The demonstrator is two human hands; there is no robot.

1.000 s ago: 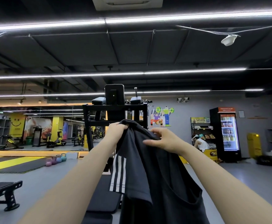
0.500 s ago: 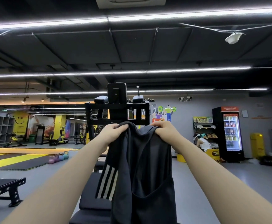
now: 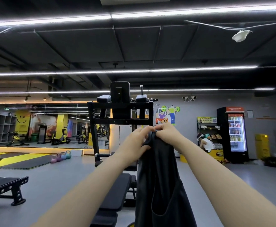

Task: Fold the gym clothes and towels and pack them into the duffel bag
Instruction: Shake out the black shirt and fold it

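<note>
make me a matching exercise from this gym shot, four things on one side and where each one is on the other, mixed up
Things:
1. shirt
2. kettlebells
3. drinks fridge
4. bench

Places:
A. far right, against the wall
B. on the floor at left, by the yellow mat
C. hanging from both hands, left hand and right hand
D. low in the middle, left of the hanging cloth

Pairs: 1-C, 2-B, 3-A, 4-D

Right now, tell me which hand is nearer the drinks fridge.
Right. The right hand grips the shirt top on the fridge side; the left hand holds it farther away.
</note>
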